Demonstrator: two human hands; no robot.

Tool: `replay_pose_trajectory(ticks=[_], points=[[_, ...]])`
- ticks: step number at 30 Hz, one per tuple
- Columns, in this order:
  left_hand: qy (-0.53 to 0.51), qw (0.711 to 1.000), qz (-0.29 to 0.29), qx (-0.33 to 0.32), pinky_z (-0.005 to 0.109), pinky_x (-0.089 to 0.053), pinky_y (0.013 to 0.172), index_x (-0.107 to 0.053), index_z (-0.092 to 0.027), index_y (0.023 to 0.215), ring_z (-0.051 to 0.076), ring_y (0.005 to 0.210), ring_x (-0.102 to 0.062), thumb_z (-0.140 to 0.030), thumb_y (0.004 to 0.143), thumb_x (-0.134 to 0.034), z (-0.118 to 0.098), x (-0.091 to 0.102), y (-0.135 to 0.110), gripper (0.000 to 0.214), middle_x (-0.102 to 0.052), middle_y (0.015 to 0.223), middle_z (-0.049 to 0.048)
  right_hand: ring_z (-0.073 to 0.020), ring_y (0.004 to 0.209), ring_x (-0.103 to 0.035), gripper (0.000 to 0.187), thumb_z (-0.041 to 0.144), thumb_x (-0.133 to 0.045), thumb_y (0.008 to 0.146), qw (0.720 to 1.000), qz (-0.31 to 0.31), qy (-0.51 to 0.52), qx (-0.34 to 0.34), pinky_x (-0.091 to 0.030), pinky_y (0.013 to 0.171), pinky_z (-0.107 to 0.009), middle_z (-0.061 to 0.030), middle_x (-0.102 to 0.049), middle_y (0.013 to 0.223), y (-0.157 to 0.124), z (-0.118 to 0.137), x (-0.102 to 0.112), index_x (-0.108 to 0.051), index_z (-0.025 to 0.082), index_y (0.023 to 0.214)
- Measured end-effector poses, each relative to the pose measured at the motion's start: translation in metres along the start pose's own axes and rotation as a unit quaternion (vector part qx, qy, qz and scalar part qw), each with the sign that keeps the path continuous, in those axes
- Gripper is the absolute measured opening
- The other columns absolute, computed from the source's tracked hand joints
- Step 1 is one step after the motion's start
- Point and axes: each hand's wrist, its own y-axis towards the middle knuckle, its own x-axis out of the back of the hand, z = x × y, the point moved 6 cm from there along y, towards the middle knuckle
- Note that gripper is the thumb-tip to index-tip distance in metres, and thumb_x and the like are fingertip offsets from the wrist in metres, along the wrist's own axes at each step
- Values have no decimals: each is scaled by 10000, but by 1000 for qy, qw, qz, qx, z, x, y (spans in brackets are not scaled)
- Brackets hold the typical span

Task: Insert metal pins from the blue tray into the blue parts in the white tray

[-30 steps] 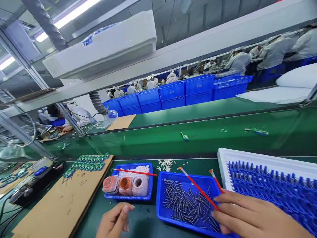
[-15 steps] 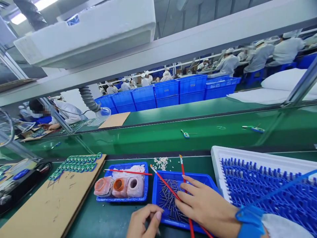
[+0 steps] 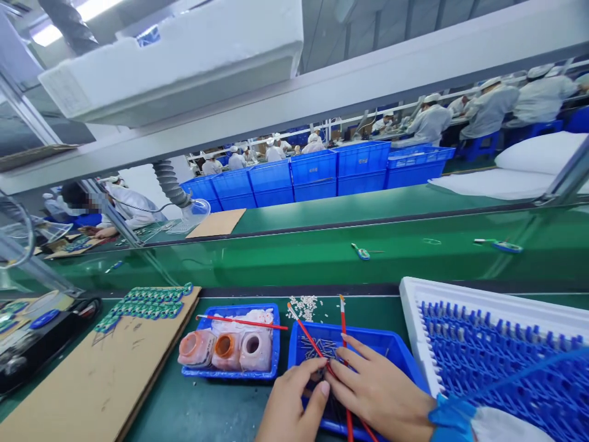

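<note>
Lying toward the left of the worktop [image 3: 207,411], a cardboard sheet [image 3: 83,380] bears rows of green boards [image 3: 147,302] along its far end, arranged as they were a second ago. Next comes the bottle tray [image 3: 230,373], near the far edge, unchanged: three stained bottles [image 3: 225,351] stand along its near side, with a single red brush [image 3: 248,322] across it behind them. Then the left hand [image 3: 297,402], which a second ago was in front of the bottle tray, now reaches over the near left corner of the blue spring tray [image 3: 400,350]. Its thumb and fingers are bent close together; whether they hold anything cannot be told. Dark springs [image 3: 317,347] show beyond its fingertips, and white bits [image 3: 306,306] lie scattered by the worktop's far edge. The right hand [image 3: 377,387] grips two red brushes [image 3: 343,322], bristles up; it has shifted from the tray's right side to its middle, and the brushes, earlier both slanting left, now spread, one nearly upright. Its fingertips meet or nearly meet the left ones. On the belt [image 3: 299,258], two small boards [image 3: 362,252] sit slightly farther right relative to the trays. Rightmost, the foam tray [image 3: 411,307] of blue parts [image 3: 497,344] stays put.
</note>
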Motion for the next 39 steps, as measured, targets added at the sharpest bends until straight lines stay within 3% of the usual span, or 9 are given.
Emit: replay_pose_trajectory(ticks=[4, 8, 14, 19, 28, 32, 35, 37, 39], points=[[-13, 1000, -14, 20, 360, -456, 916, -692, -193, 1026, 242, 999, -625, -301, 835, -489, -6, 0, 3, 299, -711, 1053, 87, -262, 817, -533, 270, -26, -408, 716, 998, -64, 6, 22, -414, 866, -478, -84, -576, 833, 1, 6, 8, -590, 100, 872], [-49, 998, -22, 43, 299, -536, 749, -711, -152, 906, 211, 815, -675, -195, 777, -531, -15, 0, 11, 226, -736, 908, 99, -245, 801, -548, 340, -49, -339, 701, 993, -107, 25, 43, -407, 869, -446, -74, -573, 801, 2, 13, 14, -581, 114, 875], [-48, 996, 6, 77, 291, -542, 683, -713, -143, 825, 210, 724, -689, -168, 750, -535, -17, -4, 25, 195, -750, 789, 90, -261, 748, -548, 276, -39, -485, 645, 998, -5, 14, 67, -488, 801, -476, -88, -576, 772, 1, 13, -3, -606, 99, 851], [17, 997, 27, 69, 325, -524, 711, -701, -167, 803, 214, 724, -678, -127, 726, -503, -12, -8, 40, 217, -742, 781, 89, -238, 783, -536, 194, 5, -636, 695, 996, 62, 20, 65, -456, 899, -460, -52, -580, 782, 1, 10, -13, -616, 122, 849], [99, 993, 26, 66, 323, -487, 649, -688, -184, 827, 217, 666, -669, -119, 722, -495, -10, -9, 43, 229, -728, 732, 85, -223, 862, -535, 166, 36, -662, 809, 993, 86, 52, 58, -386, 982, -433, -53, -582, 851, 3, 5, -16, -609, 129, 936], [100, 993, 25, 61, 312, -483, 644, -683, -201, 835, 218, 666, -673, -173, 757, -517, -12, -7, 43, 185, -731, 739, 74, -233, 1001, -494, 238, 53, -600, 888, 992, 91, 79, 46, -380, 987, -411, -75, -554, 1002, -3, -5, -6, -556, 157, 1097], [101, 993, 28, 55, 308, -481, 646, -680, -212, 837, 221, 676, -674, -205, 775, -528, -15, -6, 43, 164, -730, 729, 61, -271, 1127, -403, 401, 10, -597, 857, 989, 118, 90, 20, -420, 943, -407, -100, -486, 1167, -11, -18, 10, -492, 177, 1206], [105, 993, 29, 52, 315, -479, 649, -680, -216, 830, 230, 681, -673, -225, 778, -539, -16, -7, 43, 150, -727, 718, 61, -280, 1106, -419, 448, -36, -604, 806, 984, 153, 88, -25, -453, 898, -408, -119, -479, 1176, -16, -30, 18, -495, 136, 1205], [110, 992, 30, 53, 328, -477, 649, -678, -212, 833, 240, 677, -671, -240, 781, -541, -17, -7, 42, 149, -726, 718, 68, -273, 959, -505, 364, -55, -632, 762, 972, 204, 80, -85, -506, 794, -393, -120, -539, 1047, -21, -42, 19, -559, 86, 1090]])
